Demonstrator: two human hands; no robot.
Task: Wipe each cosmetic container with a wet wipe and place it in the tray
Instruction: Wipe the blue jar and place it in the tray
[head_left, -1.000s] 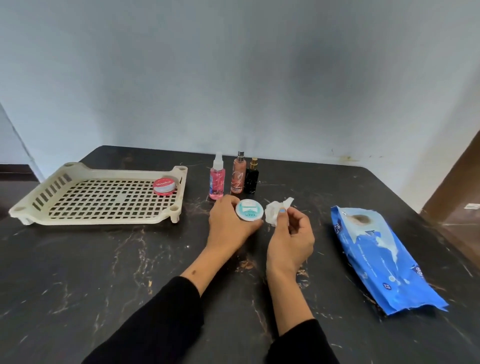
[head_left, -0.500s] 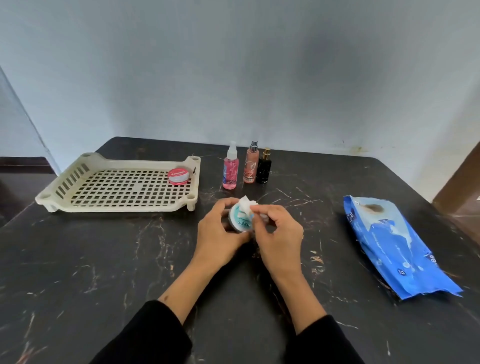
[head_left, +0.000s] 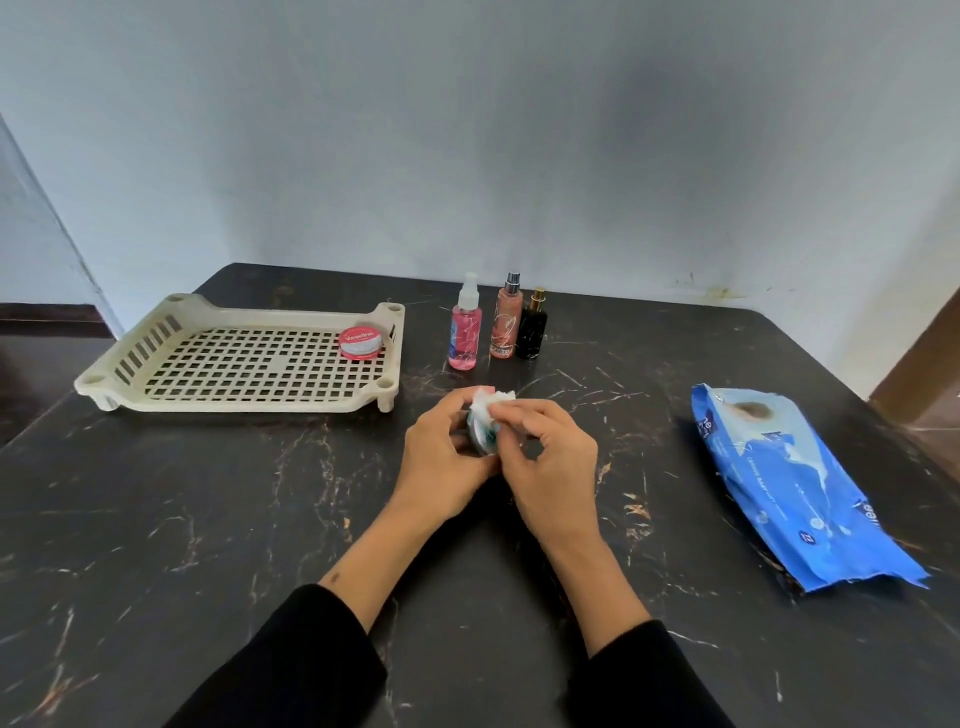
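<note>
My left hand (head_left: 441, 457) grips a small round teal-and-white tin (head_left: 482, 437), tilted on edge just above the table's middle. My right hand (head_left: 550, 457) pinches a crumpled white wet wipe (head_left: 493, 405) against the tin's top and face. A cream plastic tray (head_left: 249, 400) with a grid floor stands at the back left; a red round tin (head_left: 360, 343) lies in its far right corner. Three spray bottles stand upright behind my hands: pink (head_left: 465, 332), peach (head_left: 507, 325) and black (head_left: 532, 325).
A blue wet wipe pack (head_left: 795, 488) lies on the right side of the black marbled table (head_left: 208, 519). A pale wall runs behind the table's far edge. A brown surface shows at the far right.
My left hand lifted the teal tin and tilted it on edge. My right hand brought the wipe onto the tin. The camera view shifted, showing the table from slightly further back.
</note>
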